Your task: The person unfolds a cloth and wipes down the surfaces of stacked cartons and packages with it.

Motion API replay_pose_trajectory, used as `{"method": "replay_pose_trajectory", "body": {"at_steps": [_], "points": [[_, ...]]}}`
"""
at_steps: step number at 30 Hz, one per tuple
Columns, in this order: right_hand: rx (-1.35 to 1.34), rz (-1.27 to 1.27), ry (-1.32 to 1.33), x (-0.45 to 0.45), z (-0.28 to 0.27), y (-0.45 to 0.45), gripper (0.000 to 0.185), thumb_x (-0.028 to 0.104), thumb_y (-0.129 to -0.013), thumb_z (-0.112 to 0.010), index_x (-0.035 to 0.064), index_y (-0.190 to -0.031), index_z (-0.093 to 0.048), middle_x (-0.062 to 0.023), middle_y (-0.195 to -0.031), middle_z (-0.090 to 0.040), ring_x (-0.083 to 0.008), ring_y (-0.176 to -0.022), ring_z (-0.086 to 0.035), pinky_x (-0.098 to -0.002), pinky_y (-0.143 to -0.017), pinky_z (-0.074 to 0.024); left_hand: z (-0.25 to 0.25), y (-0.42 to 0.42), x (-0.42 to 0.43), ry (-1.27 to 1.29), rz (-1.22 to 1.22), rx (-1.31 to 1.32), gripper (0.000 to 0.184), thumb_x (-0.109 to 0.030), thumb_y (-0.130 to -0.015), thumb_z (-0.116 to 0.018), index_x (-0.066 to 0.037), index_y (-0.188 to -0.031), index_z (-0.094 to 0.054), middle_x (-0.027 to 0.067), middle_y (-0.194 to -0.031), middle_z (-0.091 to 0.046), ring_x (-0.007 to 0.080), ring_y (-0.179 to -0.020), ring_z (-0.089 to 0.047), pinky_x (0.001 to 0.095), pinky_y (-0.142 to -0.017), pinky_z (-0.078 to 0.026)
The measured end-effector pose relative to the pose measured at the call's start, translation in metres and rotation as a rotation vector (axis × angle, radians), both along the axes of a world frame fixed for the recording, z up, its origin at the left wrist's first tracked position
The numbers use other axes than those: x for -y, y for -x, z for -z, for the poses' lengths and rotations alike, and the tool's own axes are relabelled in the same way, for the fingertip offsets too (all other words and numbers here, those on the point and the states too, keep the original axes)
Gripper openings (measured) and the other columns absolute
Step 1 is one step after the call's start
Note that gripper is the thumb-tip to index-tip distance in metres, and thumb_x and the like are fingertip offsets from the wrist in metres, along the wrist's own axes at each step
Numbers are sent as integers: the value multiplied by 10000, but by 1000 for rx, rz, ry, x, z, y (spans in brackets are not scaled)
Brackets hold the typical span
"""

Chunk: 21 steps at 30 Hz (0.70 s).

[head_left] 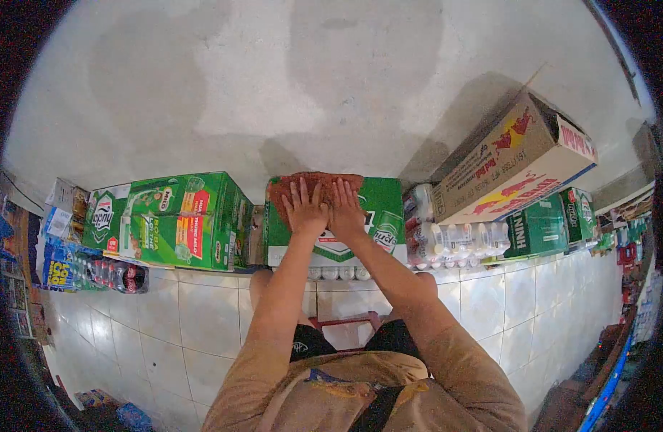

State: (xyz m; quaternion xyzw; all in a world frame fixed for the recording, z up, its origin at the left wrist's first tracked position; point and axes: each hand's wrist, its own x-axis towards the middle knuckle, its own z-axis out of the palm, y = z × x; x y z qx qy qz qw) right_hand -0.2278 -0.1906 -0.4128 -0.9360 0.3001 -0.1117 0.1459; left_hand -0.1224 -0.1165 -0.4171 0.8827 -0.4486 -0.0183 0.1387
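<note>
Both arms reach straight ahead to a green and white Huda carton [281, 234] against the wall. A reddish-brown cloth [279, 191] lies on the back part of its top. My left hand [305, 210] rests flat on the cloth with its fingers spread. Beside it, close by or touching at the thumbs, my right hand [346, 212] also lies flat, fingers stretched forward. Part of the cloth is hidden under the hands. Several can tops [338, 273] show below the carton's front edge.
Left of the carton stand green Milo boxes [180, 223] and dark soda bottles [123, 276]. On the right, a tilted Red Bull box [504, 169] sits above shrink-wrapped bottles [461, 240] and a green carton [540, 227]. A red stool [349, 322] is beneath me on the tiled floor [209, 306].
</note>
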Motion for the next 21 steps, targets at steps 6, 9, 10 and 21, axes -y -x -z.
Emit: {"method": "replay_pose_trajectory", "body": {"at_steps": [6,9,10,21], "points": [[-402,73,305,43,3,75,674,373,-1002,-349,7,-1550,-210,-200,-1625,-160,-351,-1514,-118,-503,-1216,-124,4,71,58,14,138,-17,644,-467,-931,-431,-232,-1527,-367,175,-1642,-113,411,-1510,-36,661,-1162,13],[-410,154,190,63,-1,119,649,361,-1024,-286,9,-1557,-175,-190,-1634,-119,-347,-1519,-69,-497,-1220,-89,2,109,83,122,259,-33,608,-442,-920,-469,-178,-1467,-460,186,-1627,-162,421,-1498,-88,672,-1158,-29],[-388,195,53,63,-4,126,636,350,-1039,-242,5,-1563,-138,-185,-1642,-81,-340,-1524,-31,-487,-1225,-66,2,118,86,157,302,-42,592,-424,-913,-487,-152,-1438,-504,190,-1619,-185,426,-1493,-115,678,-1156,-50],[-180,71,73,-39,-9,125,691,312,-975,-443,-62,-1515,-229,-277,-1596,-164,-422,-1499,-108,-533,-1210,-97,-8,100,-55,185,304,-31,557,-335,-924,-501,-200,-1464,-469,138,-1601,-273,337,-1491,-204,581,-1187,-136]]}}
